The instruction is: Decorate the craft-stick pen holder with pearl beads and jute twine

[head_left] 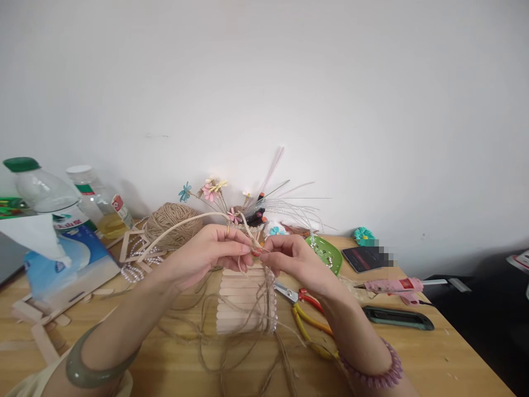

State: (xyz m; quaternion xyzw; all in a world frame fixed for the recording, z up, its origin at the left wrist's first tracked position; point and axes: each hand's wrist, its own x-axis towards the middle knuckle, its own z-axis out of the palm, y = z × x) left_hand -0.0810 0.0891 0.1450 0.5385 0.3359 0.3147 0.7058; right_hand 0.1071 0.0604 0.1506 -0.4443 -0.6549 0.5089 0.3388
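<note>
My left hand [212, 251] and my right hand [293, 260] are close together above the table, thumbs and fingertips pinched on thin jute twine [258, 251]. A small red bit shows between the fingertips; its kind is unclear. A thicker cream cord [182, 221] arches from my left hand out to the left. Below my hands lies a panel of wooden craft sticks [239, 303], side by side, with a string of beads [274, 309] along its right edge. Loose twine strands [223, 353] trail over the panel and down the table.
Left stand a tissue pack [78, 253], bottles [49, 193] and a twine ball [173, 223]. Artificial flowers [210, 188] rise behind. Right are scissors [289, 292], yellow-handled pliers [303, 331], a green dish [333, 253], a phone [361, 259], a pink glue gun [392, 285] and a utility knife [399, 318].
</note>
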